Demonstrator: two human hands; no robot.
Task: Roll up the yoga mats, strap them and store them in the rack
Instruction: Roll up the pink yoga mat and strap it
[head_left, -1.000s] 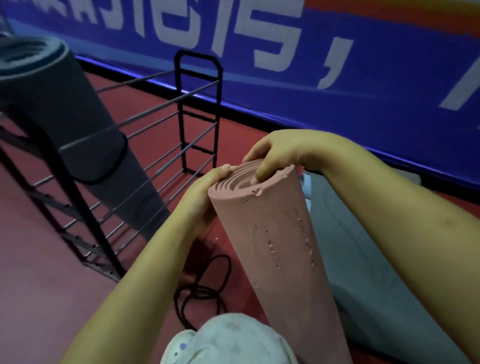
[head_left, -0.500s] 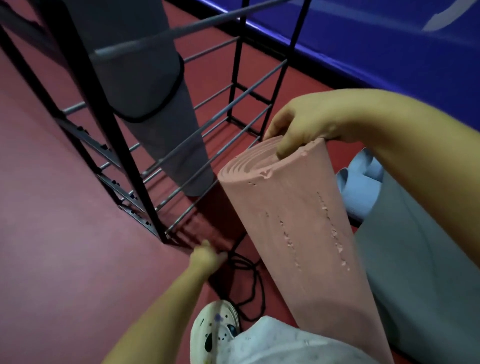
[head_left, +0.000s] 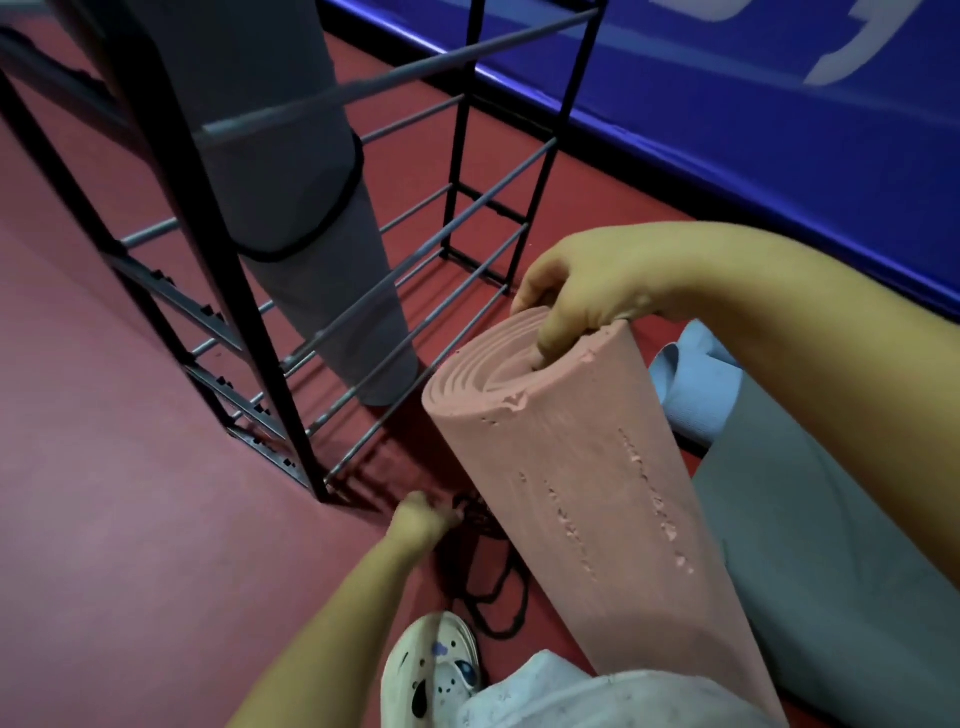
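A rolled pink yoga mat (head_left: 582, 488) stands nearly upright, leaning toward me, in the middle of the view. My right hand (head_left: 576, 301) grips its top end, thumb pressed into the spiral. My left hand (head_left: 423, 519) is down on the red floor, fingers closed on a black strap (head_left: 488, 582) that lies in loops beside the mat's foot. A black metal rack (head_left: 270, 332) stands at the left. A rolled grey mat (head_left: 311, 218) with a black strap around it leans inside the rack.
A grey mat (head_left: 810, 530) lies flat on the floor at the right, with a light blue mat (head_left: 696, 384) beyond it. A blue banner wall (head_left: 753, 114) runs along the back. My white shoe (head_left: 436, 670) is at the bottom centre.
My left hand let go of the pink mat's top and dropped to the floor, where it now closes on the black strap. The view has tilted downward. My right hand keeps its hold.
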